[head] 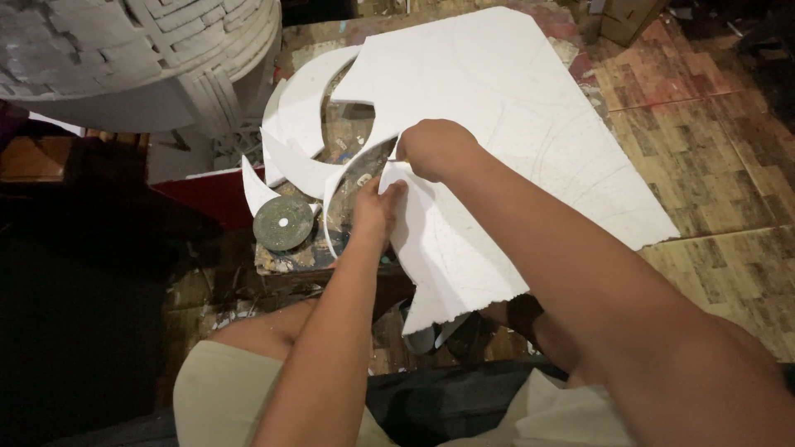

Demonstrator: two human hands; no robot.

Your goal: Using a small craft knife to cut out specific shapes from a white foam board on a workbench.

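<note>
White foam sheet [513, 124], large, flat, lying across the floor from centre frame out to 2 o'clock; faint curved lines are drawn on its face. Its near edge is cut into a long concave arc and ends in a ragged, broken corner at 6 o'clock.

Handling, by judgement: very light, stiff but brittle. Likely to snap or crumble at thin points and rough edges, and to dent under hard fingertip pressure. Best taken by the broad body just behind the cut edge, not by the tapering tips.

Right hand [435, 149]: at centre, knuckles up, fingers curled together and clamped on the sheet's cut edge. Whether it also holds a blade cannot be told.

Left hand [377, 211]: just below the right at 7 o'clock of it, fingers closed on the sheet's pointed tip, thumb on top, the foam passing between thumb and fingers.

Nearby: crescent offcuts [298, 116] of the same foam at 10 o'clock; a round grey disc [283, 223] with a white centre at 9 o'clock, resting on a cluttered low stand; wood-pattern floor [712, 124] at 3 o'clock.
</note>
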